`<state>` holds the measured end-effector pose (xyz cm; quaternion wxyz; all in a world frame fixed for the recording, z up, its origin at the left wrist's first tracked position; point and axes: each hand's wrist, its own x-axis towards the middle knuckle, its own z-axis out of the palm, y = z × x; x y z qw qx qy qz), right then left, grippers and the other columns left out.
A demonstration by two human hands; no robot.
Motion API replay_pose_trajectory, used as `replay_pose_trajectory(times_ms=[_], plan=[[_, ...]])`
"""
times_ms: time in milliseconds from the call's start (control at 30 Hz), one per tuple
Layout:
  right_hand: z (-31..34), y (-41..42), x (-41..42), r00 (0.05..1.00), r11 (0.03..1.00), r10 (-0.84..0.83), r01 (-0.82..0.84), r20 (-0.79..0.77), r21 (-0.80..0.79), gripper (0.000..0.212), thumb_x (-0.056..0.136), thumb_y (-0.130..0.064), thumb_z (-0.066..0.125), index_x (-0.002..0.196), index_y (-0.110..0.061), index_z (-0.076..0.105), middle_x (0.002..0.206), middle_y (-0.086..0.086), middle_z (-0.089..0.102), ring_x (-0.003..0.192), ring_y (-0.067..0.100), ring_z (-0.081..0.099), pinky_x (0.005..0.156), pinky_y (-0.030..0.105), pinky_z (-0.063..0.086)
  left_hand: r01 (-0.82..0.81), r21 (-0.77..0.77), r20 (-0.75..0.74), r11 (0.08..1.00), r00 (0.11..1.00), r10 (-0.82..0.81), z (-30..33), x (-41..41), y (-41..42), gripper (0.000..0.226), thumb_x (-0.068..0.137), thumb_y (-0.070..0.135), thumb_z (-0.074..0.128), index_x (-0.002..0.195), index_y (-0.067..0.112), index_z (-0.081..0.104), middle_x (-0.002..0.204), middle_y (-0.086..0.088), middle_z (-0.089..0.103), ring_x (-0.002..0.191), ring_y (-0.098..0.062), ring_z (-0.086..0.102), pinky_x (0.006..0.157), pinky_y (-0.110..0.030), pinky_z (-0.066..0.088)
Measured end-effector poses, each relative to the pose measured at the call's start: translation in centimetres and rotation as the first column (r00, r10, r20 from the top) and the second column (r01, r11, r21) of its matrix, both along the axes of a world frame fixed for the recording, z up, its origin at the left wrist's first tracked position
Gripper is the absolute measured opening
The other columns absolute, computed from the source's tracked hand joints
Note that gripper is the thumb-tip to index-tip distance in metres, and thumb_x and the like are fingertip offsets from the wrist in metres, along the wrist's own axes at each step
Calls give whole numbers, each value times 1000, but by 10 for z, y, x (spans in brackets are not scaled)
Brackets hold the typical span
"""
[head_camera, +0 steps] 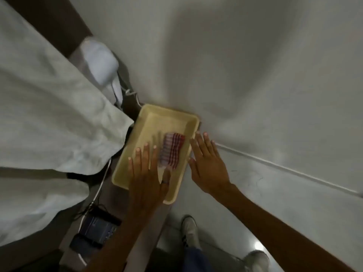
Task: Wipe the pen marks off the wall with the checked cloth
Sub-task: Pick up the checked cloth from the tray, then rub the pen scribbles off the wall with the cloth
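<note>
— Floor (225, 228) and shoes (189, 230) are noted nearest. Hands?
— Left hand (146, 173) and right hand (208, 163) are held flat, grasping nothing.
— Cloth?
— Cloth (171, 151) is lying untouched in tray (125, 169); pickup is judged pending, then faint marks (247, 174) on wall (255, 65).

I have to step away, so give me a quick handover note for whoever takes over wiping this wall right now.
Left hand: open, fingers spread, over the near end of the yellow tray, holding nothing.
Right hand: open and empty, beside the tray's right rim, in front of the wall.
Checked cloth: folded, lying in the tray, not yet picked up.
Pen marks: faint scribbles low on the wall, right of the right hand.
Done: nothing. Left: take the cloth, wipe the marks.
</note>
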<state>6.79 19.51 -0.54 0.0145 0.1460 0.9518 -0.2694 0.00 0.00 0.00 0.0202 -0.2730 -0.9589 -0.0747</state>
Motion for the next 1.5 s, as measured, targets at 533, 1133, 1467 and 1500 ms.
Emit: replay_pose_trajectory(times_ms=[533, 1133, 1467, 1500], plan=[[-220, -92, -166, 978, 984, -144, 158, 154, -84, 86, 93, -7, 52, 168, -3, 10, 177, 25, 1, 166, 40, -6, 134, 53, -12, -165, 6, 137, 986, 977, 163, -208, -68, -42, 66, 112, 47, 30, 169, 15, 35, 180, -14, 22, 167, -43, 9, 133, -66, 12], [-240, 71, 170, 961, 908, -274, 269, 29, -321, 90, 98, 0, 59, 162, -20, -2, 173, -2, -9, 162, 19, -18, 137, 57, 0, 171, -16, 210, 985, 964, -164, -219, 154, 108, 73, 111, 57, 25, 171, 15, 14, 180, -18, 12, 167, -40, 9, 135, -61, 11], [-416, 113, 334, 822, 809, -459, 544, 337, -225, 81, 104, -6, 58, 167, -11, 8, 179, 12, -3, 164, 26, -16, 137, 46, -10, 363, -129, 355, 923, 886, -299, -420, 240, 134, 78, 110, 57, 29, 173, 12, 23, 181, -15, 13, 168, -38, 7, 137, -60, 14], [-433, 114, 342, 816, 806, -471, 553, 334, -213, 80, 104, -4, 57, 167, -11, 8, 179, 12, -3, 163, 24, -18, 136, 44, -12, 373, -132, 370, 918, 878, -303, -439, 242, 136, 78, 110, 58, 27, 173, 13, 22, 182, -15, 12, 168, -38, 6, 137, -60, 14]])
